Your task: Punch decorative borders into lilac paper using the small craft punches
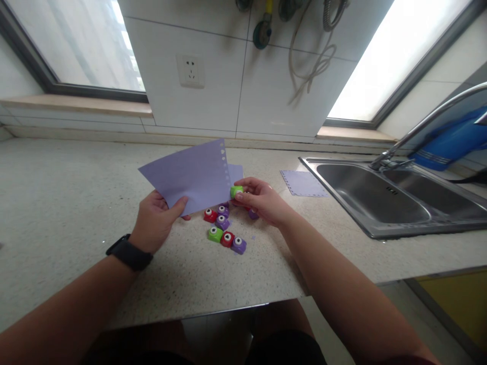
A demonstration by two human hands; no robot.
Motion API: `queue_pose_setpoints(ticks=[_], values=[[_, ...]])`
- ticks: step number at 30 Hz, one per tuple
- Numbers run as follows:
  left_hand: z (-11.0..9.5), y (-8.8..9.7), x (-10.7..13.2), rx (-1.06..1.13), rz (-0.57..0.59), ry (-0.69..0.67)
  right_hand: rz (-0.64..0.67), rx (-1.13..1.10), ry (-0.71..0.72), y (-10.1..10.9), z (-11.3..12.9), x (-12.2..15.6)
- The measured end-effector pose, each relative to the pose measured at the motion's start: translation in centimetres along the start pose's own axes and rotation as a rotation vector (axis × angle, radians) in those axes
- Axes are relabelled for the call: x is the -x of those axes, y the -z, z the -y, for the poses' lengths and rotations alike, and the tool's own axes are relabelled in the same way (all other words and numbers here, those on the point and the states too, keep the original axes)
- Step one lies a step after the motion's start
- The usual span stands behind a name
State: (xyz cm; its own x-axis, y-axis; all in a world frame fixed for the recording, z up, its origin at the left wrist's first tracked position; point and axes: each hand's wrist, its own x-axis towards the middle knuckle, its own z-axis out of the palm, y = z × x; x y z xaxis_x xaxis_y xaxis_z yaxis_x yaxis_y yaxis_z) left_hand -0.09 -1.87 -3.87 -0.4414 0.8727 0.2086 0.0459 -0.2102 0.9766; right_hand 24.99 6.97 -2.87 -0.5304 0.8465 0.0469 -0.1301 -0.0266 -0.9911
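Observation:
My left hand (160, 218) pinches the lower left part of a purple sheet of paper (186, 175), thumb on top. A row of small punched holes runs down the sheet's right edge. In my right hand (262, 200) is a green craft punch (236, 191), held at the lower right corner of that edge. Below the sheet, several small punches lie on the counter, among them a red punch (209, 215), a green punch (215, 233) and a purple punch (239, 245). More punches are partly hidden behind my right hand.
Behind the held sheet, part of another purple sheet (236, 172) shows. A purple sheet with punched edges (303, 183) lies by the steel sink (365, 230) on the right. The tiled wall (205, 111) with a socket (190, 71) bounds the counter (68, 203) at the back.

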Motion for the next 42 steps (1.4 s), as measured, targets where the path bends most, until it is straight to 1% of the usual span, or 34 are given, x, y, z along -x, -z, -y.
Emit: queue_pose_setpoints(ticks=[3,9,12,15,21,30,35,37,42], values=[[-0.2,-0.1,0.1,-0.011,0.004,0.002,0.014,0.035,-0.01,0.1,0.1,0.1],[-1.0,-0.3,0.2,-0.025,-0.002,0.004,0.061,0.016,-0.051,0.0,0.1,0.2],[-1.0,-0.3,0.2,-0.039,0.009,0.022,0.075,0.048,-0.049,-0.1,0.0,0.2],[-0.8,-0.3,0.3,-0.041,0.006,0.006,0.093,0.068,-0.045,-0.1,0.0,0.2],[-0.4,-0.1,0.2,-0.027,0.038,-0.027,0.088,0.091,-0.051,-0.1,0.0,0.3],[0.0,0.0,0.2,-0.001,0.036,-0.006,0.08,0.096,-0.067,-0.3,0.3,0.4],[-0.2,0.0,0.2,-0.022,0.03,-0.041,0.092,0.076,-0.067,-0.4,0.5,0.5],[-0.3,-0.1,0.2,-0.037,0.045,-0.037,0.09,0.073,-0.074,-0.5,0.5,0.5],[-0.5,-0.1,0.1,-0.046,0.026,-0.047,0.095,0.074,-0.08,-0.5,0.5,0.4]])
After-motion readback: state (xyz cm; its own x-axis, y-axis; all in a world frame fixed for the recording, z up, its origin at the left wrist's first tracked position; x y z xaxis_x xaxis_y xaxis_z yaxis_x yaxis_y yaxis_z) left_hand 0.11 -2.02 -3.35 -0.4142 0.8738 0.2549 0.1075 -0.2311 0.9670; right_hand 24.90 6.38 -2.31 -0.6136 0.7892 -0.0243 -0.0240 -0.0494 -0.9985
